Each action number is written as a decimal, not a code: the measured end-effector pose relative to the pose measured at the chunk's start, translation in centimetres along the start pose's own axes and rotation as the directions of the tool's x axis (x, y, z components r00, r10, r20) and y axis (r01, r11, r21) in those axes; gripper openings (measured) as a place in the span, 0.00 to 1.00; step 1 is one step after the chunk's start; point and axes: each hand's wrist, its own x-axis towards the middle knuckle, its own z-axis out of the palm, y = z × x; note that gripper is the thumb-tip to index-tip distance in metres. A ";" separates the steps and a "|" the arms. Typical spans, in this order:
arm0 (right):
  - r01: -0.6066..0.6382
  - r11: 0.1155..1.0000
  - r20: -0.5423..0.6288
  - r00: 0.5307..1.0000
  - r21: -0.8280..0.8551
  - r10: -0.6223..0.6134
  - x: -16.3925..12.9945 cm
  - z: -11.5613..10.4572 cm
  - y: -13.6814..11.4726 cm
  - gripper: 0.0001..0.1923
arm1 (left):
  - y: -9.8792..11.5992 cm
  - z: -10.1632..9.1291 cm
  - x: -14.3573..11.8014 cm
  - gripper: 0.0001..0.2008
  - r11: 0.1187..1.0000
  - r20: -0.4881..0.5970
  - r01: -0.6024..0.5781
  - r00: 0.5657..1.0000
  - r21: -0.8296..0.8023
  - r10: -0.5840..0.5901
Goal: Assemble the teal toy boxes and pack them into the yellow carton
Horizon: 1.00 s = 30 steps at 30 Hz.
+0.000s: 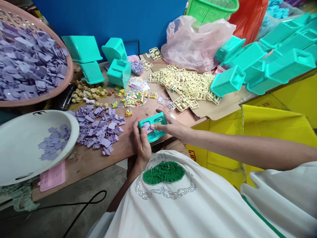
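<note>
At the table's front edge my left hand (143, 140) grips the left end of a turquoise plastic case (156, 135), its fingers wrapped round the side. A small purple plastic part (148, 128) sits in the case near my left thumb. My right hand (173, 126) holds the right end, with its thumb lying across the case beside the purple part. The fingers behind the case are partly hidden. Left of my hands lies a pile of loose purple plastic parts (99, 129). Just beyond the case are small clear bags of colourful pieces (133, 98).
A white basin (15, 138) and a pink basket (70, 71) of purple parts stand at left. Turquoise cases (229, 81) are stacked at right. Cream part frames (185, 82) lie on cardboard before a pink plastic bag (193, 43). Yellow boxes (272, 129) stand below the table's right side.
</note>
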 end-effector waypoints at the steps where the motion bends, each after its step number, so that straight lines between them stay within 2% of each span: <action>1: -0.010 1.000 -0.015 1.000 -0.003 0.010 0.0 0.1 -0.2 0.57 | 0.1 0.0 0.1 0.28 1.000 -0.001 -0.001 1.000 0.000 0.001; 7: -0.009 1.000 -0.034 0.999 0.003 0.009 -0.5 0.1 -0.9 0.55 | 0.5 -0.3 0.3 0.30 0.998 0.035 0.065 0.997 -0.025 -0.065; 11: -0.025 0.999 -0.030 0.999 0.030 0.026 -0.9 0.4 -0.6 0.51 | 1.0 -0.3 0.3 0.26 0.990 0.044 0.093 0.995 -0.108 -0.089; 16: 0.078 0.994 -0.066 0.995 0.073 -0.073 -0.6 0.5 0.9 0.46 | 1.0 0.2 0.7 0.21 0.973 0.014 0.085 0.996 -0.213 -0.084; 19: 0.081 0.994 -0.029 0.996 0.074 -0.079 -0.2 -0.2 1.2 0.43 | 0.8 0.2 0.9 0.22 0.967 0.042 0.111 0.994 -0.231 -0.105; 24: 0.036 0.998 -0.021 0.999 0.045 -0.036 -0.1 -0.7 0.7 0.43 | 0.6 -0.1 0.7 0.26 0.989 0.084 0.044 0.996 -0.139 -0.032; 30: 0.097 0.995 -0.068 0.993 -0.035 -0.099 -0.3 -0.1 1.0 0.45 | 0.5 0.3 0.5 0.24 0.992 0.017 -0.010 1.000 -0.126 0.012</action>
